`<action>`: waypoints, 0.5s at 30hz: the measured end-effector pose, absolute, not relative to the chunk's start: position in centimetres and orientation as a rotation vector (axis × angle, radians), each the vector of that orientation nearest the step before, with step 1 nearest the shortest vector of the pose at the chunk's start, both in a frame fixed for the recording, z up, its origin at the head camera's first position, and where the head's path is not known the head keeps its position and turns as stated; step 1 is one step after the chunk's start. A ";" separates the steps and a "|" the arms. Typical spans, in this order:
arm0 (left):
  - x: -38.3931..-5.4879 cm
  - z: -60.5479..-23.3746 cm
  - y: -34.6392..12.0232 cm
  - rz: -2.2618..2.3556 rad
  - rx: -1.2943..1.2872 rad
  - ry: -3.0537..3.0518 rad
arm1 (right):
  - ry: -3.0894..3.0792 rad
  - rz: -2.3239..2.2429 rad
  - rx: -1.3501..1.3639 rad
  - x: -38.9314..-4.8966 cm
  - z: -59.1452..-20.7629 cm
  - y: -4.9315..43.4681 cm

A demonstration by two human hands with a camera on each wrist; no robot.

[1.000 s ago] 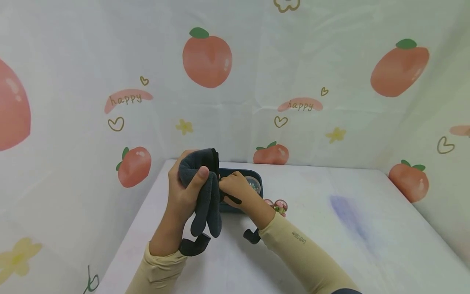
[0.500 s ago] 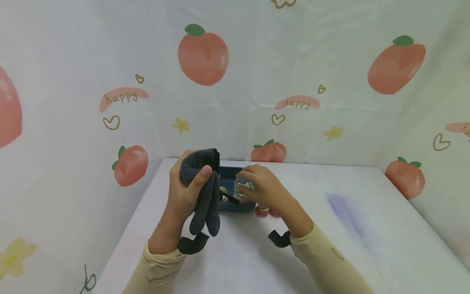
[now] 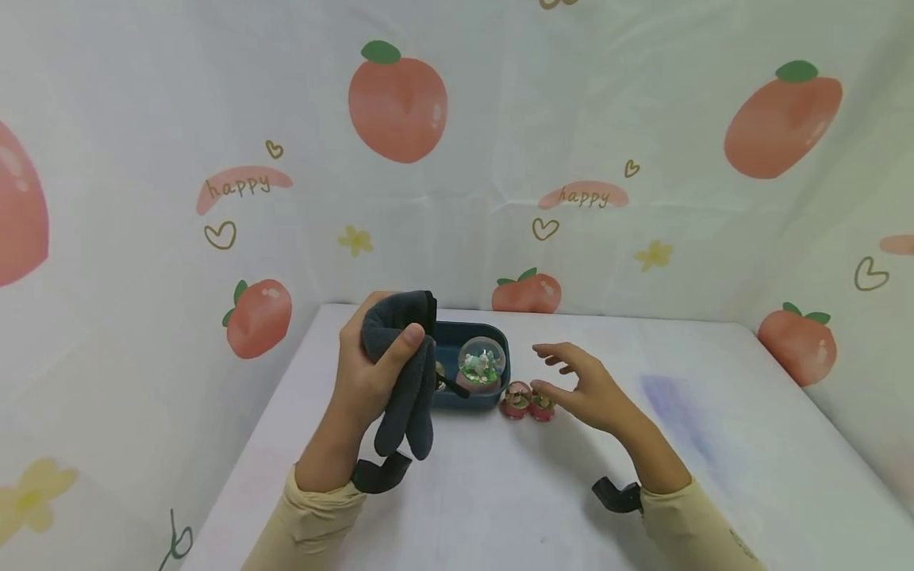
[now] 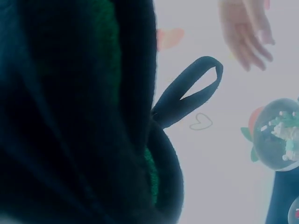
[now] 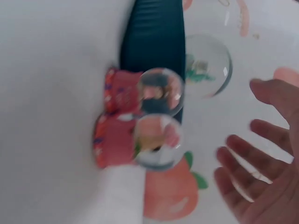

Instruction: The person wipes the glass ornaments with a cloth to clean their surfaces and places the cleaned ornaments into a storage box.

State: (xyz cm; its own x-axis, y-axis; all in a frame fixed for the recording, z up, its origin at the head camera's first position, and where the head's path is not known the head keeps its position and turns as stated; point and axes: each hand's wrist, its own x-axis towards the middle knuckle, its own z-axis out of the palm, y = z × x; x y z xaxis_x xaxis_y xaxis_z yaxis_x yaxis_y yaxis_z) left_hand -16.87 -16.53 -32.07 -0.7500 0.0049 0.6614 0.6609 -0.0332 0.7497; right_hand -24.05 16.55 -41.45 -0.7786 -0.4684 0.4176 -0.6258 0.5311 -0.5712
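My left hand [image 3: 357, 385] grips a folded dark grey towel [image 3: 404, 400], thumb pressed over the front, its two ends hanging down. A black loop [image 4: 198, 88] sticks out from the towel's edge in the left wrist view. My right hand [image 3: 589, 388] is held in the air with fingers spread and nothing between them. Closest to it are two small snow globes with reddish bases, one [image 3: 516, 400] beside the other [image 3: 543, 406]. A larger snow globe [image 3: 481, 365] with a pink base sits at the right end of a dark blue tray [image 3: 467, 402].
Another small round item [image 3: 439, 374] in the tray is mostly hidden behind the towel. The white table [image 3: 471, 492] ends at a fruit-print curtain [image 3: 457, 238] behind and at both sides.
My right hand has drawn back from the tray beside the towel, passing the large snow globe, and moved right with fingers spread. My left hand still holds the towel in nearly the same place.
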 end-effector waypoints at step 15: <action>-17.2 -33.0 -15.2 -1.754 -0.690 -1.876 | -2.899 1.235 0.742 -25.1 -45.5 19.2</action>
State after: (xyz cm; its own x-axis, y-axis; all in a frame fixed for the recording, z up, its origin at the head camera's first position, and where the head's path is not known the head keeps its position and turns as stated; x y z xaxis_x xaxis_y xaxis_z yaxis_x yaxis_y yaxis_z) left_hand -17.21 -15.18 -33.04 -0.7588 0.0394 0.6502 0.6513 0.0528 0.7570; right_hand -25.13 19.22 -45.51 -0.8907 -0.4458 0.0893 -0.3733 0.6049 -0.7034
